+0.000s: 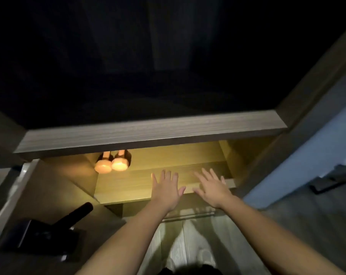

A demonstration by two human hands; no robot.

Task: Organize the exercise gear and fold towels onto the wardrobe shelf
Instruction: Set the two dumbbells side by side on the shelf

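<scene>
We are holding both arms out toward a lit wooden shelf (126, 188) inside a dark wardrobe. Our left hand (166, 190) is hovering over the shelf's front edge with its fingers straight and spread, gripping nothing. Our right hand (211, 188) is lying just beside it, palm down and fingers fanned out the same way, also empty; the two thumbs are pointing at each other with a small gap between them. We cannot tell whether either palm is touching the wood.

Two orange dumbbells (111, 163) are sitting side by side, touching, at the back left of that shelf, well apart from both hands. Their far ends are hiding under the thick grey board (148, 133) that is running across above. Everything over that board is too dark to make out.

At lower left a black handle (77, 215) is sticking out from a dark fitting. A blue wall (307, 165) is showing at right.
</scene>
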